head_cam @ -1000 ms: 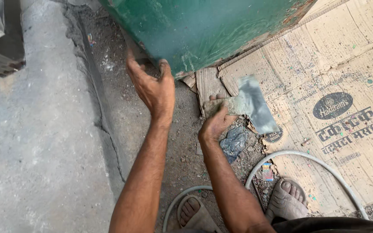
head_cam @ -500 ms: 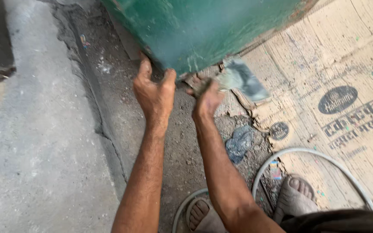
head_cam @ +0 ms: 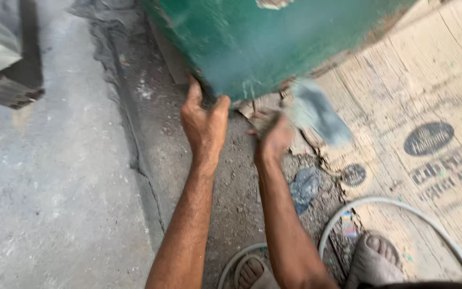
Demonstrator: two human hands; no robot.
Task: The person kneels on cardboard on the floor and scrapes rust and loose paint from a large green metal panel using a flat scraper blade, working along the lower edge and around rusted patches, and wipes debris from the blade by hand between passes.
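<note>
Two bare hands at the lower edge of a green metal panel (head_cam: 274, 43). Left hand (head_cam: 204, 120): palm against the panel's bottom corner, fingers hooked up over the rim, thumb spread apart from them; it grips the edge. Right hand (head_cam: 275, 136): closed round a grey sanding sheet (head_cam: 316, 115), which is blurred and sticks out to the right of the fist, just below the panel's edge and close to it; whether the sheet touches the paint I cannot tell. Both forearms rise from the bottom of the view, side by side, well apart at the elbows and near each other at the hands.

Panel: dull green, scuffed pale near the corner, a chipped patch at the top edge of the view. It stands over flattened cardboard (head_cam: 429, 96) printed with dark ovals, which covers the ground to the right. A small dark grey scrap (head_cam: 305, 187) lies on the gritty ground just right of the right forearm. A pale hose (head_cam: 402, 206) loops across the cardboard near the person's feet; right foot (head_cam: 372, 259) in a sandal. Left of the arms: cracked concrete floor (head_cam: 54, 187), with a dark block (head_cam: 6, 64) at the upper left corner.
</note>
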